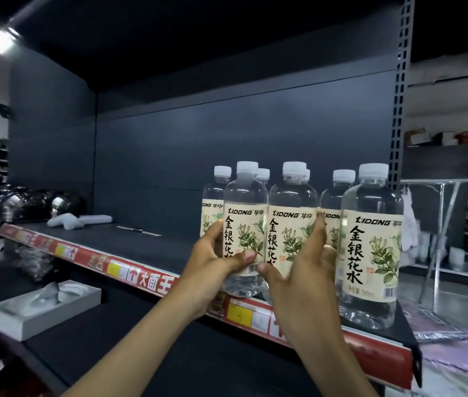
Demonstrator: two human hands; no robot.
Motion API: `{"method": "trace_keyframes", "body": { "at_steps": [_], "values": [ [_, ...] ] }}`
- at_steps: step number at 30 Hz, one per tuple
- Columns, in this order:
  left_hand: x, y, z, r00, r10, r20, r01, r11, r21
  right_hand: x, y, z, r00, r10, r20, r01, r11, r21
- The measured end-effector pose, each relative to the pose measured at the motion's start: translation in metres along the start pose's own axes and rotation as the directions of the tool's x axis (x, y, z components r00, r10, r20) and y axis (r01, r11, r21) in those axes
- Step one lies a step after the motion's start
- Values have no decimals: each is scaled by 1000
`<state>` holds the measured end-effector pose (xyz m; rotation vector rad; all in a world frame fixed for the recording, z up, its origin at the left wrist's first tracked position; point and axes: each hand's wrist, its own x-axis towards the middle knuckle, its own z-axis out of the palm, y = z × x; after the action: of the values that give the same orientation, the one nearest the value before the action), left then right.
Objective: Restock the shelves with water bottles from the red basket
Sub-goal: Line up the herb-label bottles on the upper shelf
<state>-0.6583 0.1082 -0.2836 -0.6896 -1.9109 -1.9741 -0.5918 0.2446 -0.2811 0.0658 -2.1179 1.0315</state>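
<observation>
Your left hand (pixel 215 263) is gripping the left bottle (pixel 244 222), right hand (pixel 298 285) the middle bottle (pixel 291 224) — full, heavyish, slick, so grab mid-label.

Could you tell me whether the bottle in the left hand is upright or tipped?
Upright: the bottle in the left hand stands vertically, white cap on top.

the left hand (pixel 215 262) and right hand (pixel 304 279) are showing bare, with both forearms (pixel 152 333) running bare down to the lower edge of the view. the thumbs (pixel 244 257) are showing short, trimmed nails, and the fingers (pixel 319 233) are looking slender.
</observation>
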Motion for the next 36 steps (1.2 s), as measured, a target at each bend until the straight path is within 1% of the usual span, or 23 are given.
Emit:
{"method": "trace_keyframes", "body": {
  "at_steps": [2, 5, 7, 8, 9, 11, 16, 22, 27, 31, 33, 34, 35, 36],
  "values": [
    [-4, 1, 4, 997, 71, 20, -73, 994, 87, 1, 2, 3, 1000, 3, -17, -3, 1000, -7],
    [-6, 1, 7, 993, 115, 13, -115, 965, 237, -1, 5, 7, 1000, 0, -27, -1, 999, -40],
    [-7, 0, 7, 989, 149, -21, -127, 902, 412, -4, 10, 7, 999, -23, -31, 22, 998, -59],
    [-9, -2, 6, 984, 173, -42, -132, 867, 480, -7, 13, 6, 998, -49, -30, 47, 997, -69],
    [-12, -5, 5, 979, 193, -64, -133, 848, 513, -10, 15, 6, 997, -79, -20, 77, 994, -76],
    [-19, -13, 4, 972, 212, -105, -129, 847, 515, -14, 18, 5, 993, -115, 15, 116, 991, -64],
    [-20, -21, 2, 966, 200, -167, -90, 857, 507, -15, 21, 5, 990, -131, 53, 135, 987, -87],
    [-18, -21, 4, 968, 176, -178, -59, 851, 521, -11, 25, 5, 994, -83, 77, 94, 984, -152],
    [-21, -19, 8, 959, 211, -190, -57, 798, 600, -10, 26, 6, 994, -90, 62, 100, 979, -180],
    [-30, -11, 14, 976, 161, -148, -33, 777, 628, -23, 22, 6, 990, -128, 55, 137, 970, -202],
    [-40, -6, 12, 980, 172, -96, -60, 728, 683, -33, 16, 4, 985, -170, 26, 172, 963, -209],
    [-46, -2, 10, 979, 192, -73, -80, 683, 726, -38, 12, 3, 977, -211, 1, 206, 953, -224],
    [-54, 2, 6, 975, 219, -46, -101, 616, 781, -42, 9, 2, 968, -252, -18, 240, 941, -238],
    [-62, 6, 2, 971, 240, -11, -118, 516, 848, -47, 5, 1, 960, -281, -25, 266, 932, -247]
  ]
}}
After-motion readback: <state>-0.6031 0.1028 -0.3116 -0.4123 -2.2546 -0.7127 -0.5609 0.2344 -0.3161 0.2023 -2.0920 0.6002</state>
